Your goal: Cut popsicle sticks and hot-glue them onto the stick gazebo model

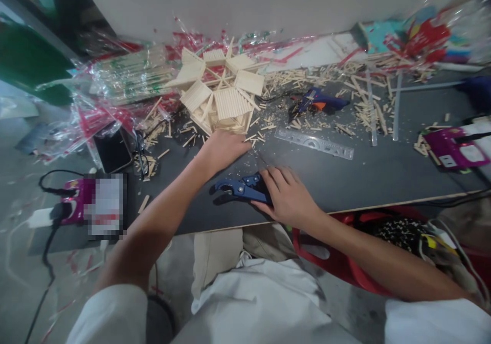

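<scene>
In the head view, a model of pale wooden sticks, with slatted square panels around a many-sided frame, stands toward the back of the dark table. My left hand is at its front edge, fingers curled down; whatever they pinch is hidden, and I cannot tell whether the hand touches the model. Nearer the table's front edge, my right hand is wrapped over the handles of a blue pipe cutter. The cutter lies low over the tabletop, its curved jaw pointing left. Short cut sticks are scattered beside my left hand.
A clear ruler and a blue glue gun lie right of the model. Glue sticks are farther right. Power strips sit at both ends. A phone and plastic-wrapped sticks are left.
</scene>
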`<state>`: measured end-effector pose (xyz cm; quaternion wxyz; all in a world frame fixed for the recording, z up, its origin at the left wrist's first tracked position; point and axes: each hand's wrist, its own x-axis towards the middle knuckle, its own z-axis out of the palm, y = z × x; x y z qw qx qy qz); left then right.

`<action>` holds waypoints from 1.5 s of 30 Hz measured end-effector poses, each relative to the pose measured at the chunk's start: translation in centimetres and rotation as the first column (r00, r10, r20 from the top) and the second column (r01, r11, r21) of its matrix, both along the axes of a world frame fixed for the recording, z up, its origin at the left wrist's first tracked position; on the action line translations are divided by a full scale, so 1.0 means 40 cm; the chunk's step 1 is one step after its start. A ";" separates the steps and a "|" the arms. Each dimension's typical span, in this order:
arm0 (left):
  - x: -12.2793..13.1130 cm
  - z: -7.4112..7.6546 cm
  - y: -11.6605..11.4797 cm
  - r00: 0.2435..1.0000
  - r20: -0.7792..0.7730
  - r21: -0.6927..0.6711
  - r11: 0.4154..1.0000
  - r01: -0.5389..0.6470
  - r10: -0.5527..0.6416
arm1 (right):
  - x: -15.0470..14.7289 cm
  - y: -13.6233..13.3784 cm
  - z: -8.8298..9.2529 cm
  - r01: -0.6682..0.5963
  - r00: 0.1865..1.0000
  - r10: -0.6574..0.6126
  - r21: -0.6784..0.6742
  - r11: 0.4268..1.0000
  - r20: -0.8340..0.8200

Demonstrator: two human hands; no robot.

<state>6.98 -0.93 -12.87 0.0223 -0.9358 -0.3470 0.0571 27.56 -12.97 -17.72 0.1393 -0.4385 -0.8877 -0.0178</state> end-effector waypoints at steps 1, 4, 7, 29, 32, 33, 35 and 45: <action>0.010 0.008 -0.005 0.999 -0.035 0.004 1.000 0.012 -0.012 | 0.000 -0.001 -0.001 0.006 1.000 -0.006 0.005 1.000 -0.005; 0.037 0.027 -0.019 0.991 -0.128 -0.004 0.999 0.039 -0.039 | -0.001 -0.004 -0.004 0.020 1.000 -0.020 0.009 1.000 -0.005; 0.041 0.036 -0.016 0.991 -0.129 -0.039 0.999 0.038 -0.043 | 0.000 -0.004 -0.007 0.029 1.000 -0.029 0.021 0.999 -0.008; -0.003 -0.037 -0.024 0.992 0.099 -0.007 0.997 -0.075 0.075 | -0.025 -0.008 0.028 -0.004 1.000 0.002 -0.097 0.995 -0.018; 0.008 -0.037 -0.035 0.994 0.064 0.004 0.996 -0.090 0.090 | -0.048 -0.001 0.033 -0.005 0.998 -0.002 -0.107 0.994 -0.060; 0.010 -0.038 -0.038 0.993 0.057 0.001 0.995 -0.101 0.100 | -0.057 0.002 0.032 -0.009 0.997 0.001 -0.104 0.995 -0.075; 0.015 -0.040 -0.040 0.991 0.046 -0.006 0.992 -0.122 0.123 | -0.076 0.007 0.030 -0.016 0.995 0.008 -0.089 0.996 -0.096; 0.002 -0.055 -0.026 0.992 0.089 0.008 0.996 -0.094 0.093 | -0.062 0.138 0.113 -0.014 0.997 0.033 -0.248 0.969 0.076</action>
